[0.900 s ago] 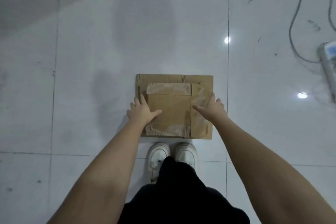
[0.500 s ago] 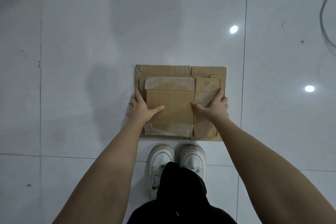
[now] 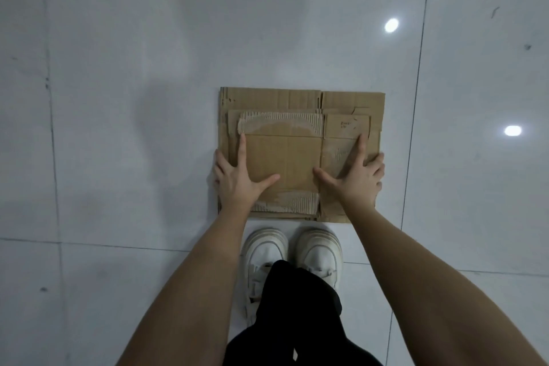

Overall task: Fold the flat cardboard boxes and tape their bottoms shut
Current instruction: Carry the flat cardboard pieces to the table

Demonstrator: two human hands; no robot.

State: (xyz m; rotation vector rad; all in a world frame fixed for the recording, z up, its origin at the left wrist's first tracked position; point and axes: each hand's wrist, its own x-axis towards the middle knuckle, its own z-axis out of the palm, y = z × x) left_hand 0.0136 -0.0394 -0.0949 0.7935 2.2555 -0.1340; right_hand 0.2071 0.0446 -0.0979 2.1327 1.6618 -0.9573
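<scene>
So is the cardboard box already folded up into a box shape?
No, the cardboard box lies flat on the tiled floor, with the left hand and right hand spread on top of it.

small printed mark on flattened cardboard box (image 3: 300, 154), upper right panel, too blurred to read

light: dim, cool, from overhead
glare: two lamp reflections (image 3: 391, 25) on the glossy floor (image 3: 118, 157), upper right
shadows: soft, upper left
focus: slightly soft
edges: wide-angle bending
</scene>
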